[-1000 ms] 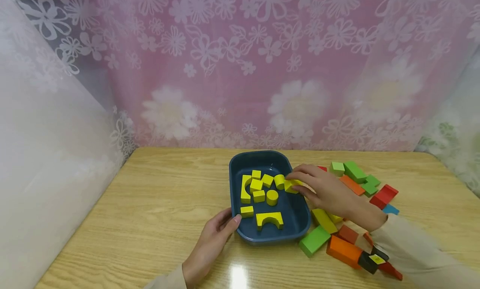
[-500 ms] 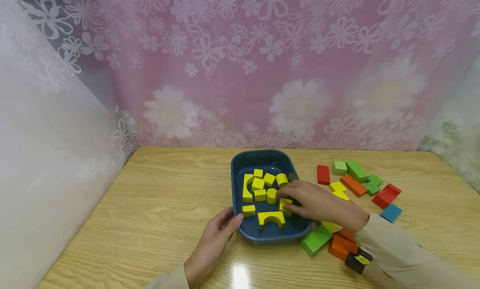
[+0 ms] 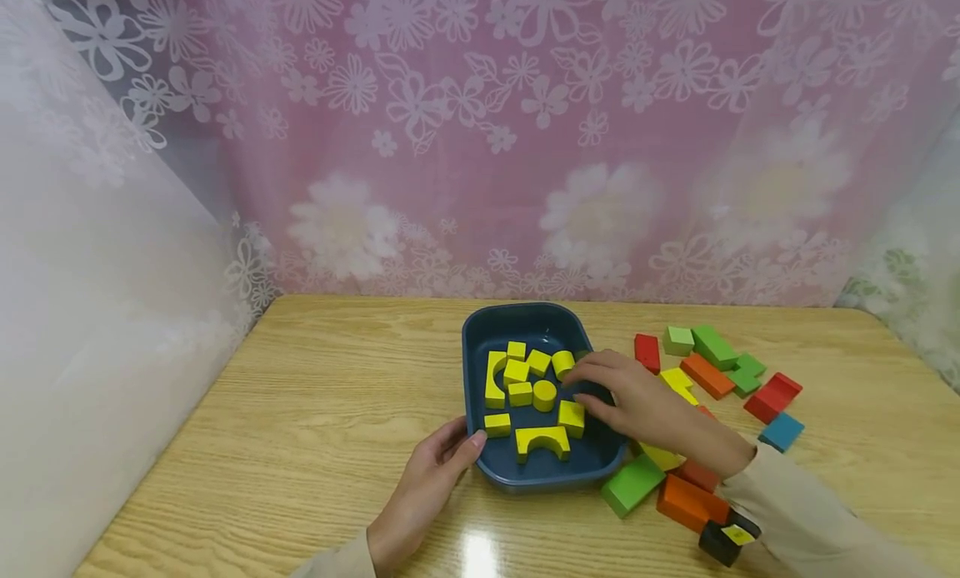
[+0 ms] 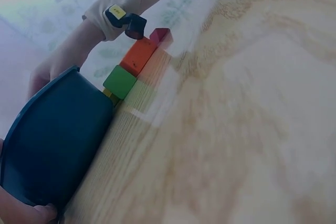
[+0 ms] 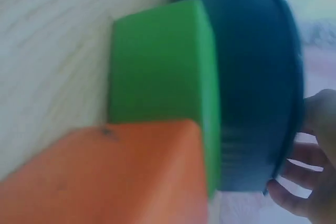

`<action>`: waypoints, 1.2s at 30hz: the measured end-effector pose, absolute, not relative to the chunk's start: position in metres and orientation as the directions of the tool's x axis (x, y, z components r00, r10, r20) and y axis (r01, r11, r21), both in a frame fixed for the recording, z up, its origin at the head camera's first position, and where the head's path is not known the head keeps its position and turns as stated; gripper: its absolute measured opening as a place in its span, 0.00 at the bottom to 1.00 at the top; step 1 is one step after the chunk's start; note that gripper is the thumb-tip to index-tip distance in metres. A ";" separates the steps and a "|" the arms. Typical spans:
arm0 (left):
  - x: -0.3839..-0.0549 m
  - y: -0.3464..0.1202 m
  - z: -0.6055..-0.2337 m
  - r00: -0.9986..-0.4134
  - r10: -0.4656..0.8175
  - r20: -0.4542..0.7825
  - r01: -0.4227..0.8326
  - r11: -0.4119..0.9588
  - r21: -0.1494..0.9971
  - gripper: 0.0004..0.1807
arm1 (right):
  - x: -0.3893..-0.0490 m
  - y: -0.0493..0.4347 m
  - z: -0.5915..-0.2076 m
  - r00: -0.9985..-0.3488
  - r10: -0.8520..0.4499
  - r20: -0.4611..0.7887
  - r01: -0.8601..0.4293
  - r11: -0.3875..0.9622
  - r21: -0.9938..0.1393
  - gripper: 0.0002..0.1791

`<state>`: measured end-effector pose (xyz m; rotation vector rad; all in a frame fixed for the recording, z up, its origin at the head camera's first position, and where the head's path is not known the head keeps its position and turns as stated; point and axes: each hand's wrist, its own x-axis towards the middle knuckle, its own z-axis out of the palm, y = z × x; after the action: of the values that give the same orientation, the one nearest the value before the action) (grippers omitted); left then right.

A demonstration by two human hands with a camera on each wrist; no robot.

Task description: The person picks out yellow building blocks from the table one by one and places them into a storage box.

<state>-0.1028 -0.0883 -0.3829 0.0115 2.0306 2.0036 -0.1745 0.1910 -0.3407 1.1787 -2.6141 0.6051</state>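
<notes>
In the head view a dark blue plastic tub [image 3: 525,480] stands mid-table with several yellow blocks in it, among them a cylinder [image 3: 544,396], an arch block [image 3: 542,442] and a cube [image 3: 572,418]. My left hand [image 3: 427,486] grips the tub's near left side, thumb on the rim and fingers underneath out of sight. Over the tub's right rim reaches my right hand [image 3: 633,399], fingers loosely bent and thumb apart, just above the cube with nothing held. The left wrist view shows the tub's outer wall [image 4: 58,135] and left thumb [image 4: 44,212].
Right of the tub lie loose blocks: a green one [image 3: 632,485] and an orange one [image 3: 692,503] near the front, a red one [image 3: 773,396], a blue one [image 3: 782,432] and several more behind. A black wrist camera [image 3: 723,540] sits by the right sleeve. A floral curtain [image 3: 465,186] hangs behind.
My right hand has brought a yellow cube from the tub's right rim down beside the arch block, let go of it and lifted slightly away. The left hand stays on the tub.
</notes>
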 end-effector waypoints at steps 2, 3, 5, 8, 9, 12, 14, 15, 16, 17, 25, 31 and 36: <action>-0.103 -0.088 -0.384 -0.956 0.208 -0.205 -0.202 0.034 0.979 0.42 | -0.175 0.199 -0.340 -0.658 -0.625 0.421 -0.751 0.592 -0.294 0.12; -0.103 -0.088 -0.384 -0.956 0.206 -0.207 -0.204 0.037 0.978 0.42 | -0.177 0.204 -0.340 -0.654 -0.608 0.450 -0.752 0.589 -0.297 0.13; -0.102 -0.088 -0.384 -0.957 0.207 -0.205 -0.202 0.037 0.979 0.42 | -0.181 0.215 -0.339 -0.648 -0.583 0.490 -0.753 0.590 -0.292 0.15; -0.101 -0.088 -0.384 -0.959 0.202 -0.199 -0.196 0.036 0.980 0.41 | -0.188 0.235 -0.336 -0.656 -0.573 0.491 -0.739 0.620 -0.263 0.18; -0.101 -0.088 -0.383 -0.959 0.200 -0.199 -0.196 0.037 0.980 0.41 | -0.190 0.242 -0.335 -0.664 -0.577 0.477 -0.733 0.628 -0.260 0.19; -0.101 -0.088 -0.383 -0.960 0.197 -0.200 -0.197 0.036 0.980 0.41 | -0.193 0.263 -0.334 -0.720 -0.585 0.373 -0.687 0.678 -0.260 0.21; -0.101 -0.088 -0.382 -0.960 0.196 -0.201 -0.197 0.037 0.980 0.41 | -0.195 0.275 -0.335 -0.751 -0.590 0.295 -0.657 0.711 -0.251 0.22; -0.101 -0.088 -0.382 -0.960 0.197 -0.199 -0.196 0.036 0.980 0.41 | -0.196 0.281 -0.337 -0.765 -0.589 0.261 -0.643 0.724 -0.250 0.23; -0.101 -0.088 -0.382 -0.960 0.197 -0.196 -0.193 0.036 0.981 0.41 | -0.196 0.285 -0.338 -0.777 -0.586 0.230 -0.629 0.738 -0.245 0.23; -0.101 -0.088 -0.382 -0.960 0.197 -0.199 -0.196 0.037 0.980 0.41 | -0.197 0.290 -0.340 -0.784 -0.586 0.206 -0.621 0.747 -0.239 0.23; -0.100 -0.088 -0.382 -0.960 0.202 -0.194 -0.188 0.047 0.981 0.42 | -0.200 0.307 -0.363 -0.755 -0.610 0.241 -0.653 0.733 -0.190 0.25; -0.101 -0.088 -0.382 -0.960 0.201 -0.197 -0.191 0.047 0.980 0.42 | -0.202 0.308 -0.372 -0.756 -0.587 0.291 -0.648 0.733 -0.205 0.23; -0.101 -0.088 -0.382 -0.961 0.208 -0.184 -0.179 0.043 0.983 0.41 | -0.201 0.307 -0.373 -0.758 -0.585 0.289 -0.646 0.734 -0.208 0.24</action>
<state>-0.1009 -0.0879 -0.3822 0.0297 2.0470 1.9990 -0.2007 0.3074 -0.3725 0.9819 -2.7314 0.4402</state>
